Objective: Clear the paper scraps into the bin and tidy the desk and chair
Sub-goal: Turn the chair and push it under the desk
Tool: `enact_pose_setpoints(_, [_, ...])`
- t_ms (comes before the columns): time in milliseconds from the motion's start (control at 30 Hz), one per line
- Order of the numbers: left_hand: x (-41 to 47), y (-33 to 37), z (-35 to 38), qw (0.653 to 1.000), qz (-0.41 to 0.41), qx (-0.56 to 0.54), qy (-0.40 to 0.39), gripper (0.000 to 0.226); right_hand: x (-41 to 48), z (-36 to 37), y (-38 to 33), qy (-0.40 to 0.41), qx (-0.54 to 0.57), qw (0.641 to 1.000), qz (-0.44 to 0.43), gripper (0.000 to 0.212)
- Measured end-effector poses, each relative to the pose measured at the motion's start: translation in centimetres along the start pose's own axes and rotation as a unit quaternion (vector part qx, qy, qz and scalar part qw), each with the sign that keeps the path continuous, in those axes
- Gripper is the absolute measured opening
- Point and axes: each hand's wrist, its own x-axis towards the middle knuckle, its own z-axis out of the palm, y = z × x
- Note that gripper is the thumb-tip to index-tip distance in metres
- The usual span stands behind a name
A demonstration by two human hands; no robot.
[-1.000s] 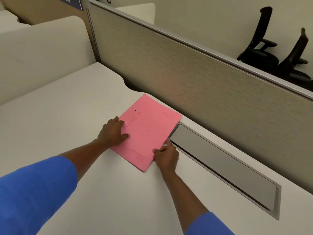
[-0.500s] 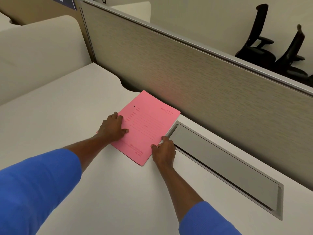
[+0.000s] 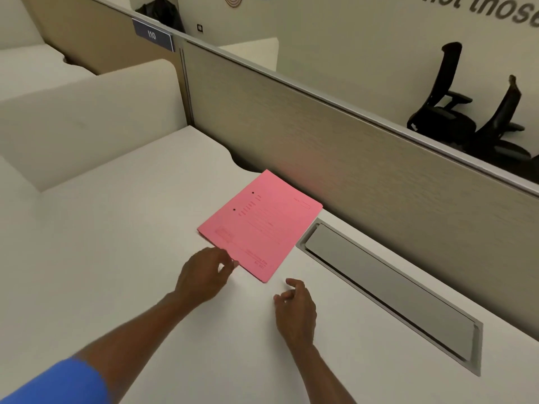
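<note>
Head view: hands [image 3: 204, 277] off folder [image 3: 259, 225].

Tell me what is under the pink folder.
The pink folder lies flat on the white desk, beside the grey cable hatch. Only desk shows around its edges; anything beneath or inside it is covered. Both hands are off it.

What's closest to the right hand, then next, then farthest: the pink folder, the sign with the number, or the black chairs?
From the right hand:
1. Pink folder, just ahead and left on the desk.
2. Black chairs, beyond the divider, far right.
3. Number sign, on the divider, far left.
</note>
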Motion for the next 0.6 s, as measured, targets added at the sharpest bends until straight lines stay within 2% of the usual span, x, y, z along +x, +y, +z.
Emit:
enact_pose_setpoints(67, [-3.6,-0.6,-0.7,0.998,-0.038,-0.021,-0.038,0.048,-2.7,0.0,0.3,-0.01,-0.005,1.0,0.003,0.042])
enact_pose_setpoints(100, [-5.4,-1.2,-1.0,0.997,-0.041,-0.017,-0.056,0.05,-3.9,0.0,0.4,-0.017,-0.008,1.0,0.005,0.042])
enact_pose_setpoints(333, [-18.1,-5.9,-4.1,0.985,-0.082,0.022,-0.148,0.034,-14.0,-0.4,1.1,-0.053,-0.002,0.998,0.036,0.041])
enact_pose_setpoints(600, [-30.4,-9.6,-8.0,0.963,-0.111,0.058,-0.238,0.031,-25.9,0.5,2.2,-0.108,-0.019,0.994,-0.012,0.037])
